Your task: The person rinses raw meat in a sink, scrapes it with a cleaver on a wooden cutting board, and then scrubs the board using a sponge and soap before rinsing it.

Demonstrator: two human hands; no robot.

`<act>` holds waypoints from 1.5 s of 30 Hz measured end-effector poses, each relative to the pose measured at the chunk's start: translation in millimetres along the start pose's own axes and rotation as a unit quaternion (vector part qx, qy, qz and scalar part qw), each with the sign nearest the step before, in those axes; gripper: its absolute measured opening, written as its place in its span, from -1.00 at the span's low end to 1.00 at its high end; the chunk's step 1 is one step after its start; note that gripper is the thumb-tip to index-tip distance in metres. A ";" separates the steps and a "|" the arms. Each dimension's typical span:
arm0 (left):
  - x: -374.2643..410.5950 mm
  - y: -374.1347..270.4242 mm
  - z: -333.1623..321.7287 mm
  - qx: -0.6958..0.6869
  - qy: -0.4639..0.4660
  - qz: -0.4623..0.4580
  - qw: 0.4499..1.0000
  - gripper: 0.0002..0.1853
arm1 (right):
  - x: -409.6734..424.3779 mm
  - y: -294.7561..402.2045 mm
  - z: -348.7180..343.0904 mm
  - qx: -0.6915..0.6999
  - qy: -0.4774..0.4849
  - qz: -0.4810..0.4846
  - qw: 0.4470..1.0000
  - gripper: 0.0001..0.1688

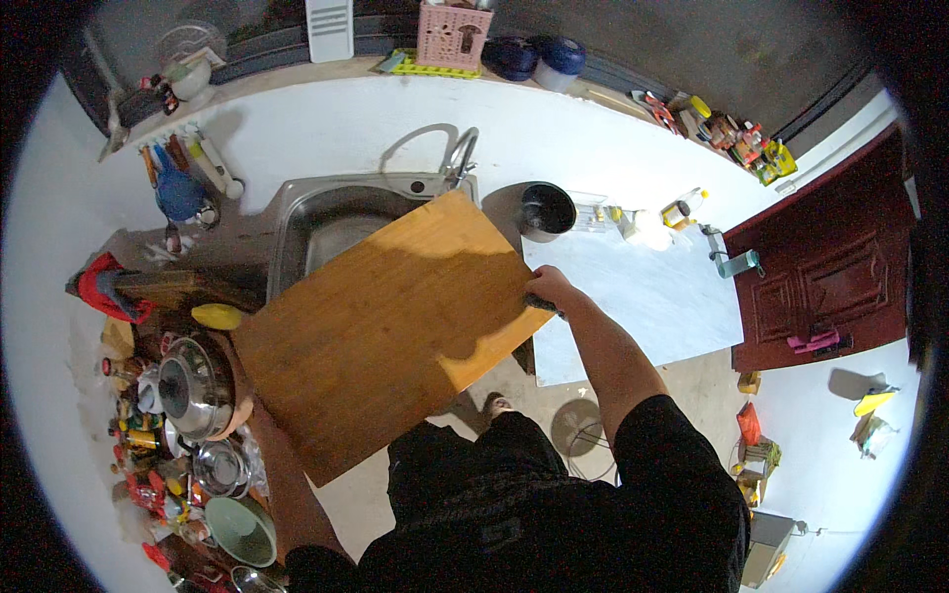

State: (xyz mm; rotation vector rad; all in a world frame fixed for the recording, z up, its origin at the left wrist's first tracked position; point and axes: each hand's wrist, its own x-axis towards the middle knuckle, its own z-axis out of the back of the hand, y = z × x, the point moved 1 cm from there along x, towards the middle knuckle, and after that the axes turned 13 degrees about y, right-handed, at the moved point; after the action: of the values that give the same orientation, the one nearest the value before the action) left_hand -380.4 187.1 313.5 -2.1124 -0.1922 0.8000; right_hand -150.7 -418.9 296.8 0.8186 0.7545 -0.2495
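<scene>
A large rectangular wooden board [385, 326] is held slantwise before me, its upper part overlapping the steel sink [296, 194]. Most of its face is dark and looks wet, while two corner areas are paler. My right hand [552, 286] grips the board's right edge, with a small dark thing, perhaps a scouring pad, under the fingers. At the left edge, beside the lidded steel pot [196, 385], my left hand [257, 411] holds the board; its fingers are mostly hidden.
A curved faucet [463, 152] rises behind the sink. To its right stand a dark pot [549, 211] and a white-topped table [637, 304]. Bottles, bowls and a green basin [241, 530] crowd the left counter, near a yellow oblong thing [217, 316].
</scene>
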 end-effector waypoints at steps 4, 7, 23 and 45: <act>41.1 13.7 31.3 -0.032 -0.010 -0.003 0.999 -0.35 | 36.8 -1.4 -8.5 -0.050 -0.043 0.019 0.998 -0.53; 83.6 17.1 82.5 -0.051 -0.010 -0.025 0.998 -0.32 | 53.0 17.3 -25.9 0.013 -0.035 0.031 0.999 -0.54; 115.8 -10.3 17.4 0.042 -0.061 -0.075 0.994 -0.36 | 76.0 46.8 -19.6 0.062 -0.074 0.060 0.993 -0.45; 105.5 11.0 54.9 -0.021 -0.097 0.010 0.995 -0.28 | 130.9 83.2 -33.0 -0.045 -0.064 0.015 0.997 -0.52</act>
State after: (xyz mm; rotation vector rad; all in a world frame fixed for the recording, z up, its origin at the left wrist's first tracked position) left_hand -332.5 258.9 231.0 -2.0780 -0.2949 1.0214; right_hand -34.1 -328.5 238.8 0.7218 0.6287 -0.2382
